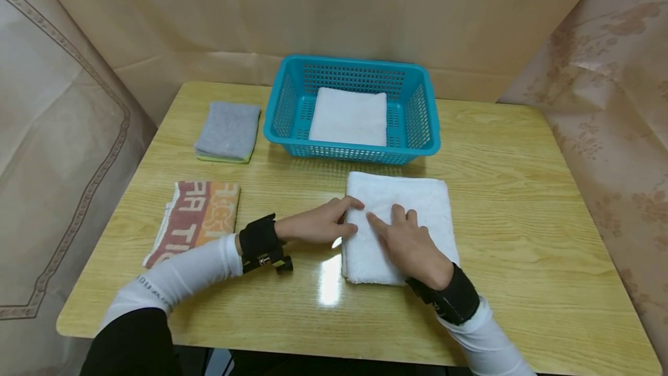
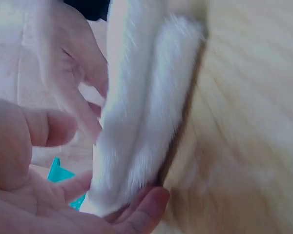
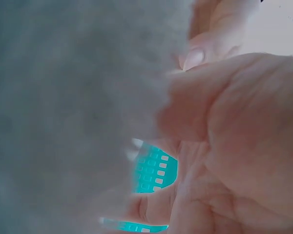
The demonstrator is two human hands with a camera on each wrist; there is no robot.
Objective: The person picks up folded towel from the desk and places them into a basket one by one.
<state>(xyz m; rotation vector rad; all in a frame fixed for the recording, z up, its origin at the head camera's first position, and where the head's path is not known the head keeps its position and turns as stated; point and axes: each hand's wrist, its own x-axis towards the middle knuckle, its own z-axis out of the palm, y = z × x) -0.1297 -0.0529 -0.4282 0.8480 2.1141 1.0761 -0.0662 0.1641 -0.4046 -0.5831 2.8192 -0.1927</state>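
A folded white towel (image 1: 412,196) lies on the table in front of the basket. My left hand (image 1: 320,222) is at its left edge; the index finger reaches over the top. In the left wrist view the fingers (image 2: 149,207) touch the far end of the folded layers (image 2: 136,107), while the thumb stays apart from them. My right hand (image 1: 414,248) rests on top of the towel with its fingers spread. In the right wrist view the blurred towel (image 3: 73,117) covers the left side and hides part of the fingertips.
Behind the towel stands a blue-green plastic basket (image 1: 355,152) with another folded white towel (image 1: 349,115) inside. At the left lie a folded grey cloth (image 1: 228,129) and a red and orange patterned towel (image 1: 200,219), all on a wooden table (image 1: 527,202).
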